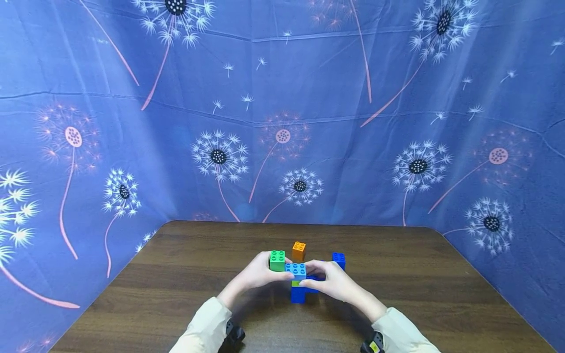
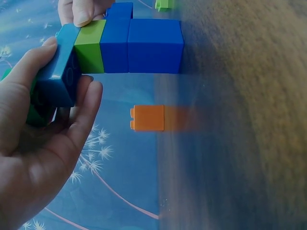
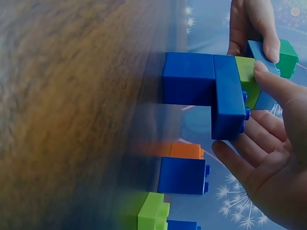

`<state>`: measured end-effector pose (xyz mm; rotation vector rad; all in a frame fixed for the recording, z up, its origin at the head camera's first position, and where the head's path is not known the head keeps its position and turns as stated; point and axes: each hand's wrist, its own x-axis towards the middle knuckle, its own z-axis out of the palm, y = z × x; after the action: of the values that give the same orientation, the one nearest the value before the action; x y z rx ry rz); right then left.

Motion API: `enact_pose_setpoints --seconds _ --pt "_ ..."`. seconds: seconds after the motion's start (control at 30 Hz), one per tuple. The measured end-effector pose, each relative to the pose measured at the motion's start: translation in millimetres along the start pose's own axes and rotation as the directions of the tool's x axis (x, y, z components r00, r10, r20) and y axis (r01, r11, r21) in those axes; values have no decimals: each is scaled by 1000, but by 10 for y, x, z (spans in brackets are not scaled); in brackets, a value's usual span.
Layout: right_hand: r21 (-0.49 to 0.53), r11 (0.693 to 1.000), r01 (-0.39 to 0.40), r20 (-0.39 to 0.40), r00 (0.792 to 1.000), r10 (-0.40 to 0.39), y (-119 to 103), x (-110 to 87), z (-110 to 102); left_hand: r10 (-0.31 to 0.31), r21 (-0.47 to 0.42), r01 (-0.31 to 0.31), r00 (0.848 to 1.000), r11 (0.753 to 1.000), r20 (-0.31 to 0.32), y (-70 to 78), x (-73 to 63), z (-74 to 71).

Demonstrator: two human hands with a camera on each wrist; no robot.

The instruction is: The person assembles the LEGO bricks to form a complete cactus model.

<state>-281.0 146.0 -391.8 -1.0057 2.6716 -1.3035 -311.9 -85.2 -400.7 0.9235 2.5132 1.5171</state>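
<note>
A stack of toy building bricks stands on the table before me: a dark blue brick [image 1: 297, 295] at the bottom, a longer blue brick [image 3: 228, 98] jutting to the right above it, then a lime brick [image 2: 91, 48]. On top lies a light blue brick [image 1: 295, 271], its left end overhanging with a green brick [image 1: 277, 260] on it. My left hand [image 1: 258, 271] grips the light blue brick, thumb along its near side. My right hand [image 1: 331, 280] holds the stack, its thumb at the seam of lime and light blue bricks, fingers behind.
An orange brick [image 1: 298, 250] stands behind the stack, and a blue brick [image 1: 338, 260] stands behind my right hand. The right wrist view also has a loose lime brick [image 3: 152, 211] and another blue brick [image 3: 183, 225]. A patterned blue cloth [image 1: 344, 162] hangs beyond the wooden table [image 1: 198, 250].
</note>
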Motion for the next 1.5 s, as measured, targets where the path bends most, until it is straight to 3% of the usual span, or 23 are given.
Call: enact_pose_setpoints --seconds 0.2,0.5,0.77,1.2,1.5 --pt "-43 998 41 4 999 -41 252 12 2 -5 -5 5 1000 1000 2 8 0 7" --pt "-109 992 58 23 998 -56 340 -77 -95 -28 -3 28 1000 1000 -12 46 -8 22" --pt "-105 993 45 28 999 -42 417 -130 -160 -38 -11 38 999 999 0 411 -148 -34" --pt "-139 990 23 67 998 -14 470 -259 -316 -43 -13 43 999 999 3 390 -133 -30" --pt "-199 979 54 25 998 -50 546 -325 -365 -32 6 32 999 999 -1 374 -125 -31"
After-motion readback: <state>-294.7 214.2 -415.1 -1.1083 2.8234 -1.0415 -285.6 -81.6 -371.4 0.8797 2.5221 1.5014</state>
